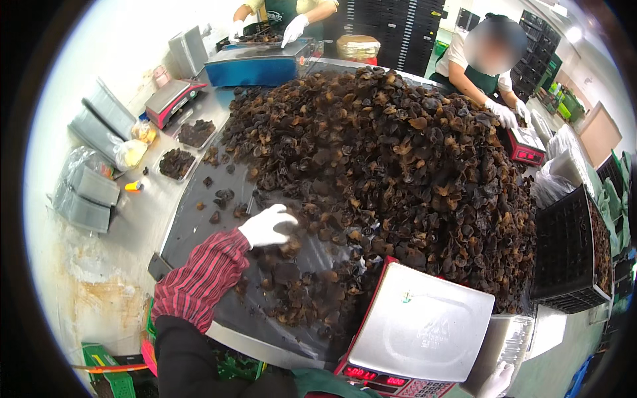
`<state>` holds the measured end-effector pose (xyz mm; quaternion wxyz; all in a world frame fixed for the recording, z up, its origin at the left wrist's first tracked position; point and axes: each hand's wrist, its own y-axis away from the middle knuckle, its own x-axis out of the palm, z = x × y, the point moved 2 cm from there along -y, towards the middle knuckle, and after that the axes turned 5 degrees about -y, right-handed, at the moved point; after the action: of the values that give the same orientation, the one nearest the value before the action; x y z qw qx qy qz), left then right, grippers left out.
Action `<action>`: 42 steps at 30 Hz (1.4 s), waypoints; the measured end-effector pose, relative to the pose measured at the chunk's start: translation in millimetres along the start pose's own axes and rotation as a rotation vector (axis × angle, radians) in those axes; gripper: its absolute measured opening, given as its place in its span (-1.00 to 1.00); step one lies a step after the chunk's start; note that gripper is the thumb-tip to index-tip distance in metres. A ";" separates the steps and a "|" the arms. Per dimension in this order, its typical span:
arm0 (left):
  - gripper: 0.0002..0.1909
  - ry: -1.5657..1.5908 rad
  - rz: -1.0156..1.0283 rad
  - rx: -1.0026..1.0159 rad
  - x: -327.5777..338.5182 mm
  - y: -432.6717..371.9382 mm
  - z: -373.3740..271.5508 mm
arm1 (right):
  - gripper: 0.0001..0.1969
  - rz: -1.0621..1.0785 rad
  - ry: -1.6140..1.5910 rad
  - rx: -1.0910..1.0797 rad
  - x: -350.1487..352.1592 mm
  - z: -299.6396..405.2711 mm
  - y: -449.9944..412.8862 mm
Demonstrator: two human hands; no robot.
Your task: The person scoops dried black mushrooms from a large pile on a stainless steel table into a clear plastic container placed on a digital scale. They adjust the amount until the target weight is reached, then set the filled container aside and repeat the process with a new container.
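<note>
My left hand [268, 226], in a white glove and a red striped sleeve cover, reaches over the near left edge of a large heap of wood ear mushrooms [378, 149]. Its fingers are apart and curved, with no piece visible between them. Loose mushroom pieces [308, 293] lie just beyond and below the fingertips. At the lower right my right hand [497, 380], also gloved in white, is beside a stack of clear plastic trays [505, 338]; whether it grips them is unclear. Between both hands stands a red digital scale [423, 323] with a bare steel plate.
Two filled trays [176, 164] [195, 133] stand at left, near another scale [171, 102] and stacked plastic trays [94, 196]. A black crate [565, 248] stands right. Two co-workers work opposite, one at a blue-sided machine [254, 67], another at a small red scale [527, 147].
</note>
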<state>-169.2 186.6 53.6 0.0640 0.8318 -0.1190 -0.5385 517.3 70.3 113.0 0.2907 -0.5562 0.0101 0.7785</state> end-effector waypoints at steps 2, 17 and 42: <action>-0.47 0.068 0.065 0.035 8.9 29.3 -10.9 | -0.69 0.029 -0.001 0.025 -2.5 0.9 0.9; -0.58 -0.212 -0.267 0.035 18.0 -49.9 -59.9 | -0.64 0.004 -0.055 -0.006 16.0 -44.4 -3.7; -0.38 -0.162 0.002 0.297 65.2 -57.7 -140.4 | -0.58 0.088 0.163 0.129 1.6 -10.8 0.7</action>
<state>-8.3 221.8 40.5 -0.0688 0.7857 -0.2030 -0.5803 525.9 66.7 107.3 0.2897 -0.5968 0.1081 0.7404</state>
